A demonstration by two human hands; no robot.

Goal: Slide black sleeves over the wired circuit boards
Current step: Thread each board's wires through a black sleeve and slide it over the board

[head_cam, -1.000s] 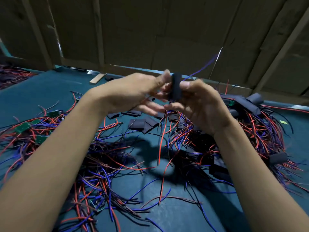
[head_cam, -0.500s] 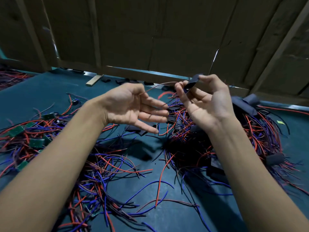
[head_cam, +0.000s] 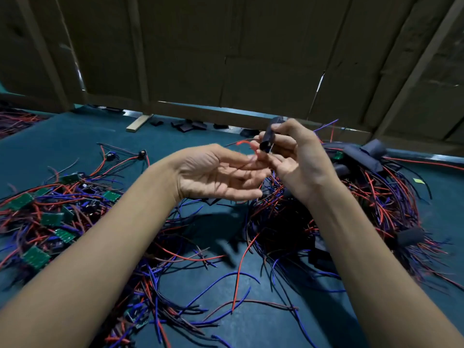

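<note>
I see the sleeve [head_cam: 270,135] pinched in the right hand's fingers [head_cam: 281,140], just right of the left hand's fingertips [head_cam: 258,169]. Bare boards [head_cam: 51,218] lie far left below them, sleeved ones [head_cam: 406,236] right, a wall [head_cam: 226,51] behind.

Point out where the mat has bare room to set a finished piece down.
Bare teal mat lies at far left, between the green boards pile and the wooden strip, and at near right beside the right forearm. Crowded: centre and the sleeved pile.

dim, bluish overhead light; soft arm shadows on the table [head_cam: 75,141]; fingertips motion-blurred; wide-angle edges bowed
</note>
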